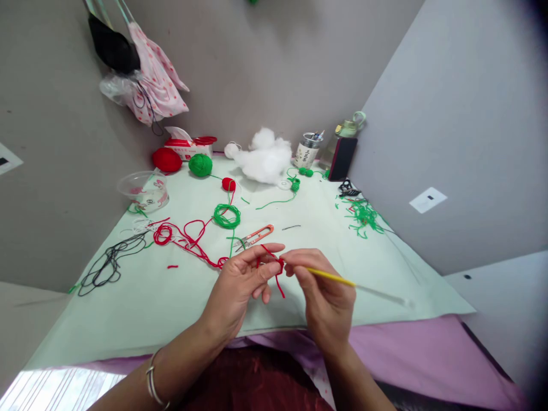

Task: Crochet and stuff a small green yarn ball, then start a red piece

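My left hand (244,279) pinches a small piece of red crochet work (280,266) between thumb and fingers, with red yarn passing over the index finger. A short red tail (280,287) hangs below the piece. My right hand (323,291) is closed on a crochet hook with a yellow handle (329,276); its tip is at the red piece, partly hidden by the fingers. Red yarn (192,245) lies in loose loops left of my left hand. Just beyond the hands are orange thread snips (257,234) and a green yarn coil (226,216).
At the back stand yarn balls, red (166,160) and green (200,165), a tissue box (188,149), white stuffing (265,160), a pen tin (306,151) and a phone (343,160). Green scraps (366,217) lie right; a plastic bowl (143,191) and dark cord (111,262) lie left.
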